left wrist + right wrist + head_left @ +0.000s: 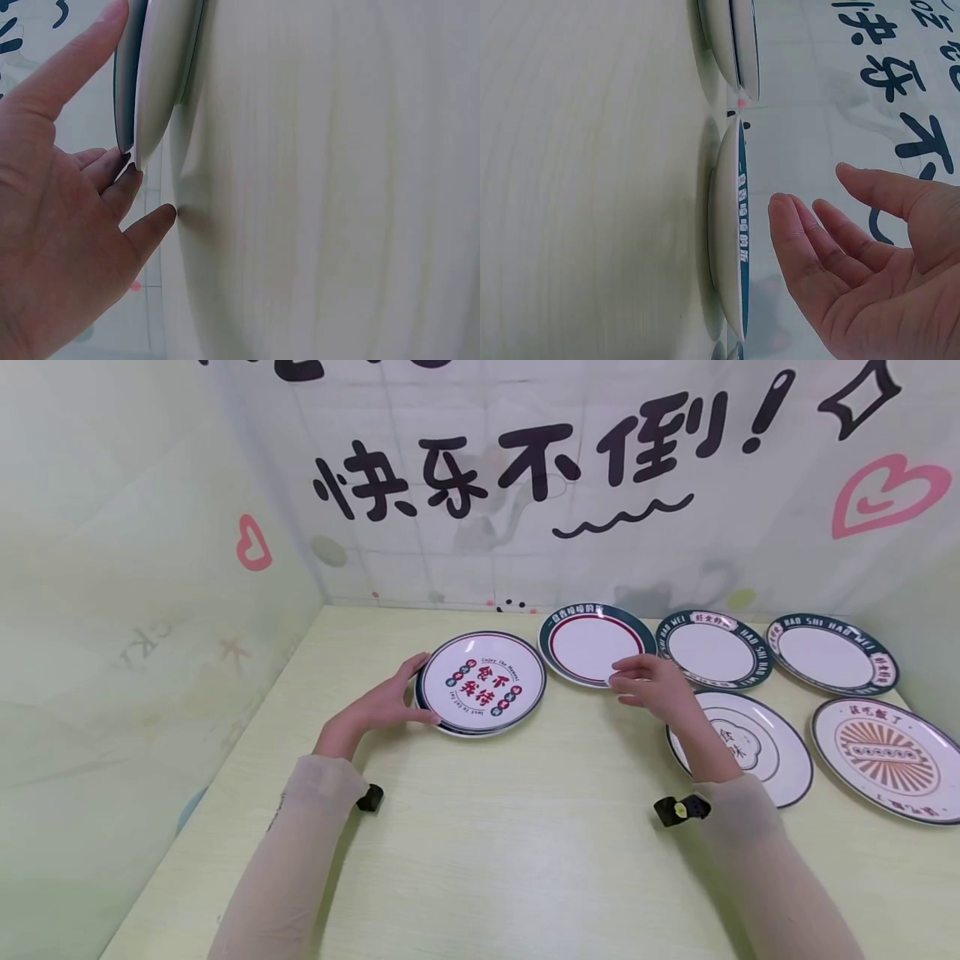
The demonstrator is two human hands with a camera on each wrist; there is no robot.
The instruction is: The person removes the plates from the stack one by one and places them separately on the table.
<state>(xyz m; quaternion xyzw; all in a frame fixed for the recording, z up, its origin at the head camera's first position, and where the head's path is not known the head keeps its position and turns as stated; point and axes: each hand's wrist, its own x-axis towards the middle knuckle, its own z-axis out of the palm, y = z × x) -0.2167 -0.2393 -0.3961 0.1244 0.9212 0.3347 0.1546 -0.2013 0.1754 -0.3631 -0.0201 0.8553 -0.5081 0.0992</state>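
A white plate with red and teal lettering lies on top of another plate at the left, whose dark rim shows beneath it. My left hand is at the left edge of this stack, thumb toward the front. In the left wrist view, the fingertips touch the plates' rims, spread and loosely bent. My right hand hovers above the front right of a green-rimmed plate. In the right wrist view that hand stands apart from the plate, fingers relaxed and holding nothing.
Two green-rimmed plates, one nearer and one farther right, lie along the back. In front are a plate with a cloud-shaped emblem, partly behind my right arm, and an orange sunburst plate. A printed cloth wall borders the table.
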